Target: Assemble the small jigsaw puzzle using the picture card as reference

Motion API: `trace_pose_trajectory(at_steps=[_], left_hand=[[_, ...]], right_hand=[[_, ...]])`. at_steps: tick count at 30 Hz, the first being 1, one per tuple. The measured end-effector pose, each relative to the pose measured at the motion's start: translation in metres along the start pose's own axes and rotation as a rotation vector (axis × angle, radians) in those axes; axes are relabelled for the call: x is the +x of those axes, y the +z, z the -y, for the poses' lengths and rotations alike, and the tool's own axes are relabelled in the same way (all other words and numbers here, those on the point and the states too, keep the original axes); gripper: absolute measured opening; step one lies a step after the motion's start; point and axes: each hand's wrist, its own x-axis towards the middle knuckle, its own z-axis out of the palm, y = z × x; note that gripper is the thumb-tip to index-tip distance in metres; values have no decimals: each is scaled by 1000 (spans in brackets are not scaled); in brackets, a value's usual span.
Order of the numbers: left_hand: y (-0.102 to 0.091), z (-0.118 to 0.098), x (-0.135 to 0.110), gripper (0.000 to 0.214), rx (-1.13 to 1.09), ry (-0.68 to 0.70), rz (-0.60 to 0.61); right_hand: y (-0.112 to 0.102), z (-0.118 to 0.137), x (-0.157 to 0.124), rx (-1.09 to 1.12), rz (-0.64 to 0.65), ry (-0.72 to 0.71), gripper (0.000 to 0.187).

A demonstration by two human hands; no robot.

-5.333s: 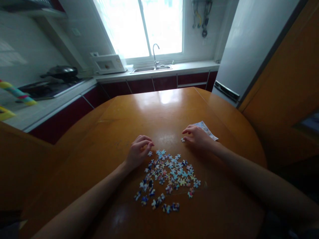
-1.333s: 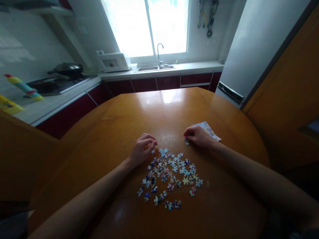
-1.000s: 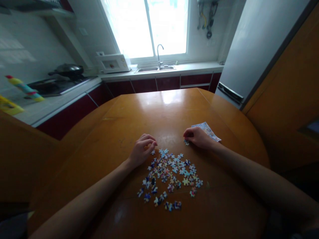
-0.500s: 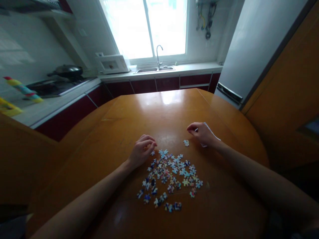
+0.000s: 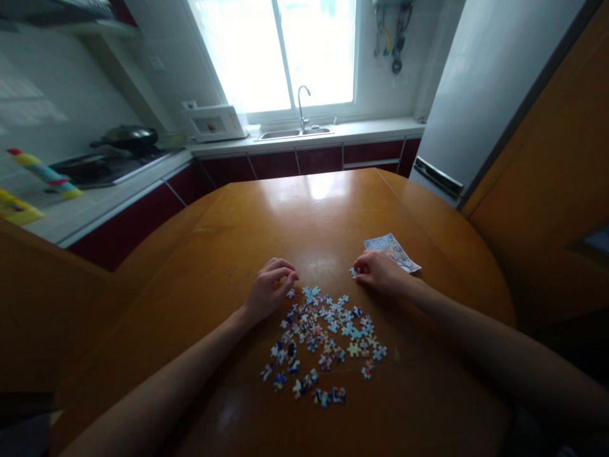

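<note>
Many small jigsaw puzzle pieces (image 5: 328, 327) lie loose on the wooden table in front of me, in blue, white, yellow and dark colours. My left hand (image 5: 271, 289) rests at the upper left of the pile, holding nothing, its fingers loosely bent and a little apart. A single piece (image 5: 290, 293) lies just by its thumb. Farther right, my right hand (image 5: 378, 271) has its fingertips closed on a light puzzle piece (image 5: 353, 271) that lies apart from the pile. Fingers partly cover that piece. Under and behind this hand is a printed picture sheet (image 5: 399, 254).
The rounded wooden table (image 5: 304, 216) fills the foreground. Beyond it stand a counter with a sink (image 5: 280, 134), a white microwave (image 5: 214, 124) and a stove with a black wok (image 5: 128, 136). A tall fridge (image 5: 490, 95) is at the right.
My right hand has come down and nearer, off the picture sheet, onto the separate puzzle piece. More of the sheet now shows. My left hand has stayed in place.
</note>
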Motion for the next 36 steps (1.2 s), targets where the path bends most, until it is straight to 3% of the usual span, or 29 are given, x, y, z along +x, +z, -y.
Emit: trace_pose_trajectory(at_steps=[9, 16, 26, 36], left_hand=[[1, 1, -1, 22, -8, 2, 1], [1, 2, -1, 20, -8, 11, -6], [0, 0, 0, 23, -6, 1, -4], [0, -1, 0, 25, 2, 0, -3]], right_hand=[[-6, -7, 4, 77, 2, 14, 21], [-15, -26, 12, 190, -285, 69, 16], [-16, -8, 9, 256, -399, 63, 18], [-15, -7, 9, 257, -386, 61, 19]])
